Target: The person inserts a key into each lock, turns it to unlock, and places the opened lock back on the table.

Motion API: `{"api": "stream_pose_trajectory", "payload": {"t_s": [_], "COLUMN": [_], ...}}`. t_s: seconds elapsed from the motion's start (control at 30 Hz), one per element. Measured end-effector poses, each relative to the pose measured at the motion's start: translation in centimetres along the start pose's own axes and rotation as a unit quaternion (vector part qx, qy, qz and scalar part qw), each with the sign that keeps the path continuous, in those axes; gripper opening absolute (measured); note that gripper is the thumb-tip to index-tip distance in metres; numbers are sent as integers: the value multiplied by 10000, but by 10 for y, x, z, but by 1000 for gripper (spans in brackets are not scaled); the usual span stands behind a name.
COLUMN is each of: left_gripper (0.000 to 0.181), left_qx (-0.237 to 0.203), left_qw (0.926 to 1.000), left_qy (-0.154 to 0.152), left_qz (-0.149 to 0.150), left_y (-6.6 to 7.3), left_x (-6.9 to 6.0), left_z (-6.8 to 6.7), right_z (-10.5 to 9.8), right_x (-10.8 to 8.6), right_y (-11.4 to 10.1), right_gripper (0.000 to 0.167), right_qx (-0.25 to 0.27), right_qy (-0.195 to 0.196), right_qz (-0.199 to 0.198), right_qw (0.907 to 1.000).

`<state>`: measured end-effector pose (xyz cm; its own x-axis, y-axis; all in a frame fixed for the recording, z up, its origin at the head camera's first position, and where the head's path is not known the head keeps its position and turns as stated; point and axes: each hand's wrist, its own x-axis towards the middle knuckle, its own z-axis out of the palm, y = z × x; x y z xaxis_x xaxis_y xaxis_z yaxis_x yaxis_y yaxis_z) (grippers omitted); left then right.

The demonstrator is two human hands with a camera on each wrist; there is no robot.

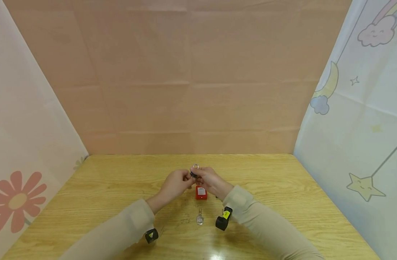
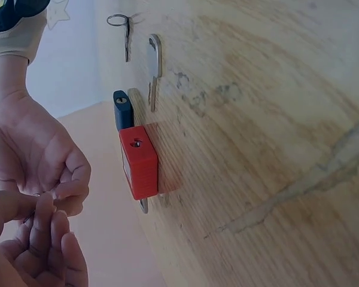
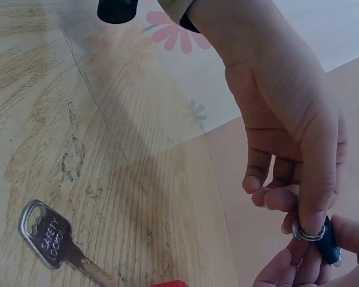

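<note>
My right hand [image 1: 213, 181] grips a small dark blue padlock [image 3: 328, 244] above the table; its metal shackle points up in the head view. From the other side my left hand [image 1: 175, 185] pinches a metal key ring [image 3: 296, 231] at the padlock's lower end. Fingers hide any key on that ring, and whether one sits in the lock I cannot tell. Below the hands lies a red padlock [image 1: 201, 193] with a white label. Beside it is another blue padlock [image 2: 123, 110], mostly hidden by the right hand in the head view.
Nearer me on the wooden table [image 1: 120, 187] lies a flat key [image 3: 51, 236] marked "SAFETY LOCKOUT". A smaller key with a ring [image 2: 126, 36] lies to its right. Cloth walls enclose the table at the back [image 1: 192, 90] and both sides.
</note>
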<state>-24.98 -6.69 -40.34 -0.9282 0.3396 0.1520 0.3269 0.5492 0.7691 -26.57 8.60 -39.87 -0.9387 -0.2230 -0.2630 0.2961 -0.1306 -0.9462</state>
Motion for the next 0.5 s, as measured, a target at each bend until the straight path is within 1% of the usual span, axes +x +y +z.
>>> {"api": "stream_pose_trajectory", "payload": {"t_s": [0.1, 0.23, 0.4, 0.43, 0.47, 0.5], "left_gripper": [17, 17, 19, 19, 19, 19], "left_qx": [298, 530, 915, 868, 645, 257], "left_qw": [9995, 9984, 9951, 9956, 9975, 9995], "left_qy": [33, 82, 196, 187, 147, 87], "left_qz": [77, 178, 325, 305, 263, 177], "left_y": [1, 3, 4, 4, 3, 2], "left_x": [-1, -3, -4, -4, -4, -3], "left_z": [0, 0, 1, 1, 2, 3], "right_z": [-1, -1, -1, -1, -1, -1], "right_x": [0, 0, -1, -1, -1, -1], "right_y": [1, 3, 2, 1, 1, 0], "right_gripper": [20, 20, 21, 20, 20, 20], "right_qx": [-8, -45, -122, -149, -163, -177], "right_qy": [14, 5, 11, 16, 22, 24], "right_qz": [16, -2, -4, -19, -38, -59], "right_qw": [10000, 10000, 9999, 9999, 9999, 9998]}}
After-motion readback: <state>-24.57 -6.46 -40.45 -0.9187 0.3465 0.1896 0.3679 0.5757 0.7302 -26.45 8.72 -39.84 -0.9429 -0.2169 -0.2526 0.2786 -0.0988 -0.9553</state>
